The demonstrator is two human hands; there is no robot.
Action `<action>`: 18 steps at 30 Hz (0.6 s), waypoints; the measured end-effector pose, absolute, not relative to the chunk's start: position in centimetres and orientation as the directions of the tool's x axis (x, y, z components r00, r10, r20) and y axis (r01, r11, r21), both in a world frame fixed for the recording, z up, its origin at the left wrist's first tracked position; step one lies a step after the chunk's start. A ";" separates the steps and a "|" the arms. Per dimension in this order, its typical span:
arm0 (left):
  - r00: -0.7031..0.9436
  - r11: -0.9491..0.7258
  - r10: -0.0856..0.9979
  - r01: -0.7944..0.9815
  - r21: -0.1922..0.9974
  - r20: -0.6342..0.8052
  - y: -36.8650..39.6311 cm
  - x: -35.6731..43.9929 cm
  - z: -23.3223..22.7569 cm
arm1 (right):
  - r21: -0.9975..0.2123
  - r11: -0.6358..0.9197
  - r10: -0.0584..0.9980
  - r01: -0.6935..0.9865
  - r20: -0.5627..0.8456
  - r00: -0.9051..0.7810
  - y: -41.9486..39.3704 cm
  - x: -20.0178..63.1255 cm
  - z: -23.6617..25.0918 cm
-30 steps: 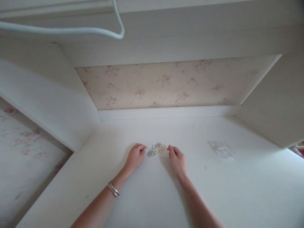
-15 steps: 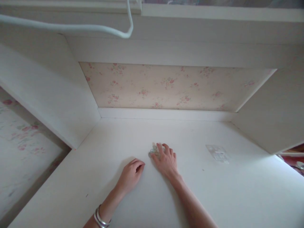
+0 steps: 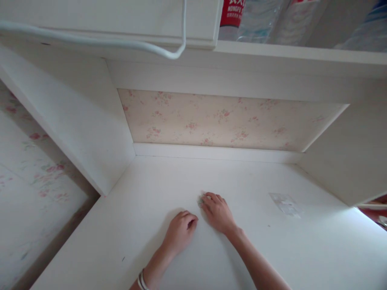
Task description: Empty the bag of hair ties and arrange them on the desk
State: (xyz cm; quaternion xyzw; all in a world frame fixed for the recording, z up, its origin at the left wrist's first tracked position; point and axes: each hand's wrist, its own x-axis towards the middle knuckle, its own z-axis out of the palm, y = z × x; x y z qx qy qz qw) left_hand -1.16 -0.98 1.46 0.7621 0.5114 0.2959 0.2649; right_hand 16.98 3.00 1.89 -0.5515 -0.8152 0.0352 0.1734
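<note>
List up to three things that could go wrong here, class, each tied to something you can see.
1. The right hand covers the little pile of rings, of which only an edge shows; a sweep could scatter them across the smooth white desk.
2. The desk's left edge drops off open, so stray rings might roll off there.
3. The left hand rests curled beside the pile, not around it, leaving gaps.

A smooth, matt white-painted tabletop (image 3: 242,241) sits beneath faded floral wallpaper (image 3: 223,121) with a flat paper finish; a small clear plastic packet (image 3: 285,203) glints at 3 o'clock from the hands, a glossy white plastic-coated cable (image 3: 121,42) loops at 12 o'clock, shiny metal bangles (image 3: 141,280) ring the left wrist, and clear plastic bottles (image 3: 260,20) stand on the shelf
</note>
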 end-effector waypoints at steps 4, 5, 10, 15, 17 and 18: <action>0.313 -0.369 0.926 0.622 0.690 0.212 -1.0 -1.2 1.4 | -0.229 0.441 0.883 0.868 0.283 -0.374 1.0 17.0 1.3; 0.314 -0.374 0.924 0.624 0.686 0.218 -1.0 -1.2 1.3 | -0.237 0.431 0.884 0.871 0.304 -0.355 0.6 17.1 1.1; 0.326 -0.392 0.917 0.638 0.663 0.228 -1.1 -1.3 1.0 | -0.376 0.347 0.885 0.859 0.434 -0.168 0.0 17.9 -0.2; 0.315 -0.378 0.924 0.672 0.637 0.216 -1.3 -1.2 0.9 | -0.624 0.163 0.916 0.765 0.383 0.117 -0.2 19.1 -0.4; 0.316 -0.381 0.923 0.680 0.627 0.219 -1.4 -1.1 0.9 | -0.718 0.073 0.930 0.692 0.299 0.212 -0.2 19.6 -0.3; 0.317 -0.384 0.922 0.683 0.622 0.222 -1.4 -1.0 0.9 | -0.755 0.042 0.933 0.654 0.264 0.245 -0.2 19.8 -0.3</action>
